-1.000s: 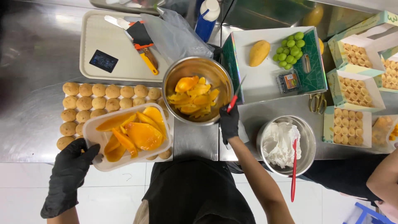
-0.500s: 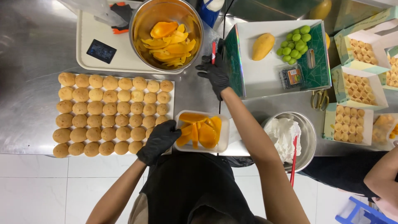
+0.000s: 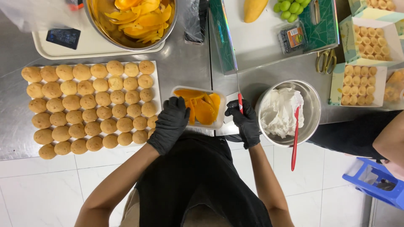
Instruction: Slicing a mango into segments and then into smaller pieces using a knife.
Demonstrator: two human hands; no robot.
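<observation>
**Mango tray front and centre, knife at the ready**

So the little plastic tray of mango slices [image 3: 198, 108] sits right at the near edge of the steel counter [image 3: 185, 71], dead in front of the person, probably so both hands can get at it without reaching. The left hand [image 3: 170, 122], in a black glove, is curled over the tray's near-left corner, touching it, looks like it's steadying the thing. The right hand [image 3: 243, 120] is just beside the tray's right end, closed around the red handle of a thin knife [image 3: 237, 86], blade pointing away toward the back of the counter.

Everything else is parked within arm's reach: rows of round buns [image 3: 90, 107] on a sheet to the left, a steel bowl of cream [image 3: 286, 111] with a red spatula [image 3: 295, 136] to the right, and a big bowl of more mango [image 3: 132, 19] up top on a tray.
</observation>
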